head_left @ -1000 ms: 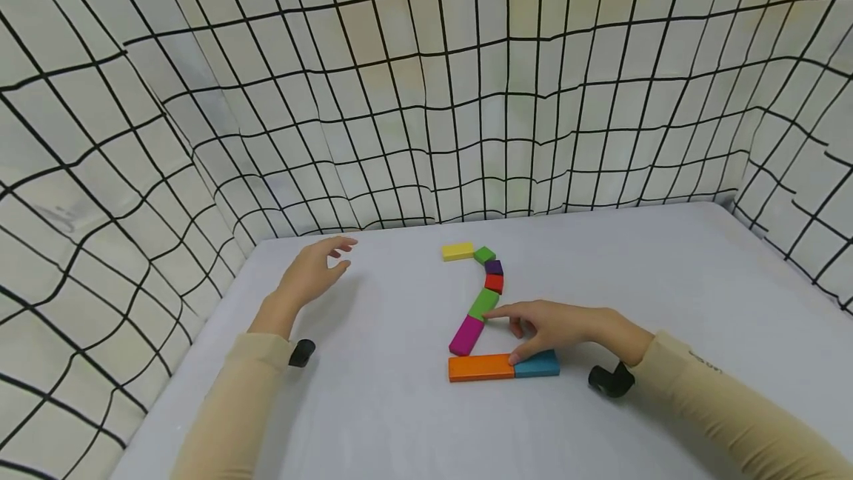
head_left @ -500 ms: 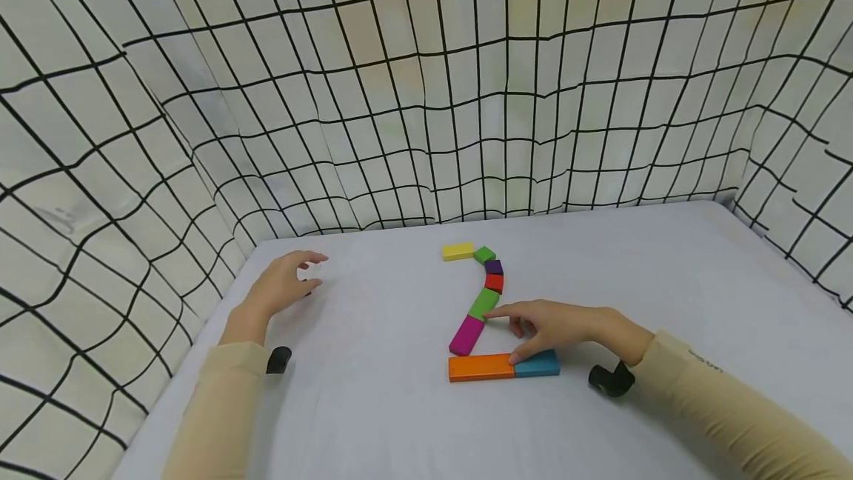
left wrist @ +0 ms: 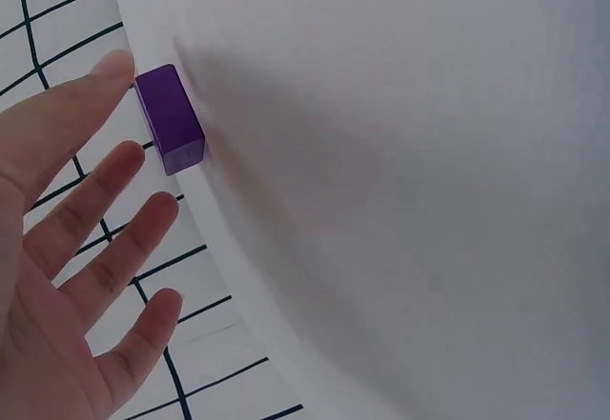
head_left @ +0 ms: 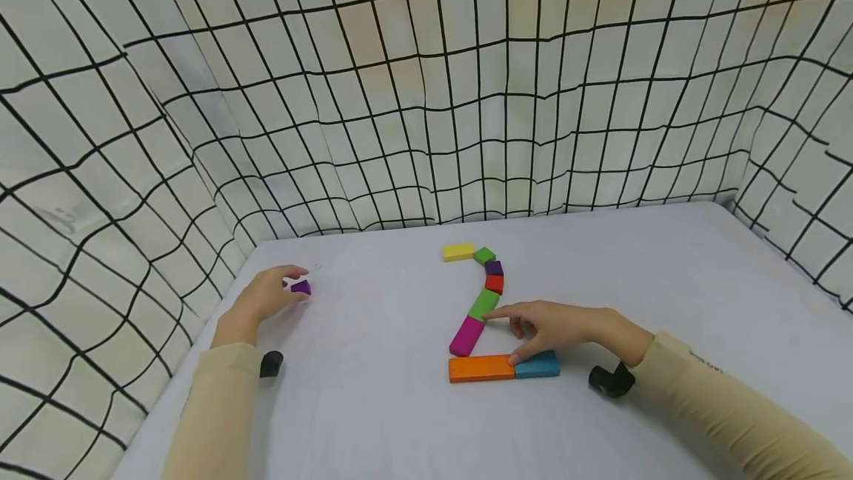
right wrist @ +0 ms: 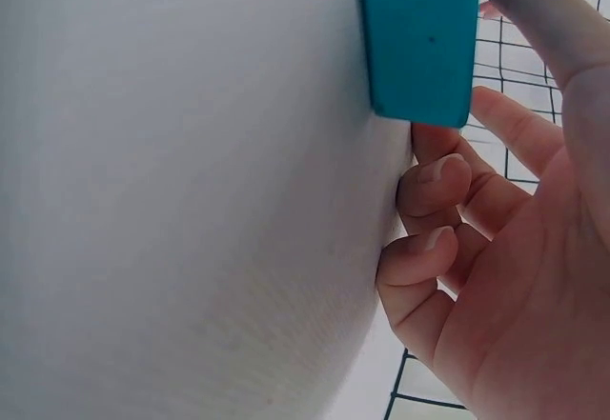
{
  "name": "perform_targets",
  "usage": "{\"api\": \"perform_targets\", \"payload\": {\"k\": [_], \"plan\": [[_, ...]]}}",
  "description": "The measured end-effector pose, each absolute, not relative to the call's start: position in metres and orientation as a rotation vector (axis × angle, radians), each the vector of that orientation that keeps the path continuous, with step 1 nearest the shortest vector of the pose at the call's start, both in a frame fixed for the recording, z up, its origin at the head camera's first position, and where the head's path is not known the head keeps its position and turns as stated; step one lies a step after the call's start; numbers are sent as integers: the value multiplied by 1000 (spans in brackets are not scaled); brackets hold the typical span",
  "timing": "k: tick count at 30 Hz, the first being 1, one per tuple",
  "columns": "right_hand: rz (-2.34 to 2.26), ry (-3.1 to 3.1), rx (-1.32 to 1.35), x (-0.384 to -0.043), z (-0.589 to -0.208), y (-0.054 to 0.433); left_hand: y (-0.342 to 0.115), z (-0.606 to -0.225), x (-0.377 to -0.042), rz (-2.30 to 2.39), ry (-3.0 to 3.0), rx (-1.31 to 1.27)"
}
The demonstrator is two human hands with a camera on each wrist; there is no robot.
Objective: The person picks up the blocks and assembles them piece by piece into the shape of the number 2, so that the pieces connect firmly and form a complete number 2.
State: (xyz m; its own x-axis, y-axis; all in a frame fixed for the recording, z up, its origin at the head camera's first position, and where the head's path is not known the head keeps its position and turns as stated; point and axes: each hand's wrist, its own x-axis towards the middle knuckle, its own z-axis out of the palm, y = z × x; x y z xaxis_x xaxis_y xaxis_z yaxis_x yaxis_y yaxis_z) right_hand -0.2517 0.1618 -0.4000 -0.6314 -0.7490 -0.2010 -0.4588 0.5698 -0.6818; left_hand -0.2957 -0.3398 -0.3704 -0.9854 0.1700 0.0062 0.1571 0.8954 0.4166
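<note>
At the left, my left hand (head_left: 266, 293) is beside a small purple block (head_left: 301, 287), which shows between thumb and fingers. In the left wrist view the thumb tip is close to one end of that block (left wrist: 172, 120), while the other fingers are spread apart from it. My right hand (head_left: 556, 323) rests over a row of coloured blocks. Its index fingertip touches near the join of the long green block (head_left: 483, 304) and the magenta block (head_left: 466, 335). The thumb presses where the orange block (head_left: 480, 368) meets the blue block (head_left: 538, 364).
A red block (head_left: 494, 284), dark purple block (head_left: 494, 267), small green block (head_left: 484, 254) and yellow block (head_left: 457, 252) continue the curved row toward the back. The white table (head_left: 373, 406) is bounded behind and at the sides by black netting (head_left: 426, 147) over white cloth.
My left hand has moved left and toward me, and the small purple block, earlier mostly hidden, now shows between its thumb and fingers. The right hand and the row have stayed still.
</note>
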Motion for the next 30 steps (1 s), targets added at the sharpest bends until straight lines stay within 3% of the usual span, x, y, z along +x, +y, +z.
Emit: {"api": "perform_targets", "payload": {"k": [8, 30], "plan": [[-820, 2329, -960, -249, -399, 161, -343, -373, -294, 598, 2982, 111], [-813, 2338, -970, -252, -401, 162, -346, -376, -299, 643, 2975, 40]]}}
